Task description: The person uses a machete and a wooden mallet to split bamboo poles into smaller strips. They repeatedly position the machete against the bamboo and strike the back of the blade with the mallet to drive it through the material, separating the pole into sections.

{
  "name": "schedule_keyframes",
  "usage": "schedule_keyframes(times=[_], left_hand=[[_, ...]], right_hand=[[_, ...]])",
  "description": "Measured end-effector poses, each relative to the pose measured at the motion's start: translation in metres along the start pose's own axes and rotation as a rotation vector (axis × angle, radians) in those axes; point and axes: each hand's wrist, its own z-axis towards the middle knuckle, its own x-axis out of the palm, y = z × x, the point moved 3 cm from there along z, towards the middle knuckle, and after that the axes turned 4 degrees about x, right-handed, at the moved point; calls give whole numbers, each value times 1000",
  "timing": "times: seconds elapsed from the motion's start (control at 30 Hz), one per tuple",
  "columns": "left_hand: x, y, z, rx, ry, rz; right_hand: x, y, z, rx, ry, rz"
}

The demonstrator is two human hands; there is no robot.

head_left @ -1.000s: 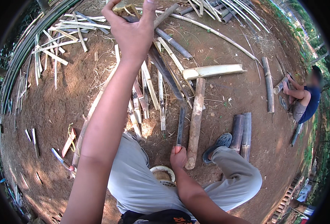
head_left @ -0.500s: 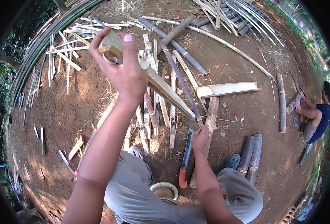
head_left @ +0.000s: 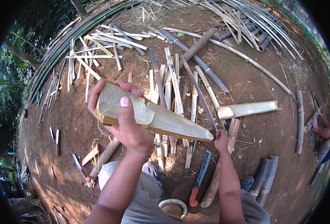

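My left hand (head_left: 131,130) is wrapped round the near end of a split bamboo piece (head_left: 172,123), thumb on top. Its pale hollow inner face is turned up, a broken node wall shows near my thumb, and its far end slants toward my right hand. My right hand (head_left: 221,141) is closed round the near end of a long, narrow dark bamboo strip (head_left: 198,91) that runs away from me over the ground. The split piece's tip lies close to these fingers; whether they touch is unclear. Below my right hand lies a machete (head_left: 202,173) with an orange handle.
Pale bamboo strips (head_left: 176,82) lie scattered ahead. A bamboo half (head_left: 249,109) rests by a short log (head_left: 221,175). Two dark bamboo lengths (head_left: 264,179) lie right of my foot. A knife (head_left: 79,166) is at left. Another person (head_left: 324,138) squats far right.
My left hand has come lower and turned the split bamboo, so more of its pale inner face shows. My right hand keeps hold of the strip. The whole view has shifted.
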Motion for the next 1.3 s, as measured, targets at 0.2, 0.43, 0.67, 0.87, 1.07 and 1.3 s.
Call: schedule_keyframes(times=[0.2, 0.43, 0.67, 0.87, 1.07, 1.3], left_hand=[[16, -16, -7, -25, 39, -136], [32, -20, -9, -30, 94, -220], [33, -13, -4, 21, 65, -95], [54, -29, -15, 63, 226, 38], [78, -54, -27, 161, 499, 241], [95, -66, -22, 89, 509, 167]], right_hand=[[-26, 45, 24, -130, -102, 137], [-47, 194, 47, -321, 92, 604], [-64, 162, 3, 129, -222, 706], [14, 25, -233, 594, 36, -179], [35, 13, -336, 905, 133, -329], [35, -32, -348, 748, 216, -291]])
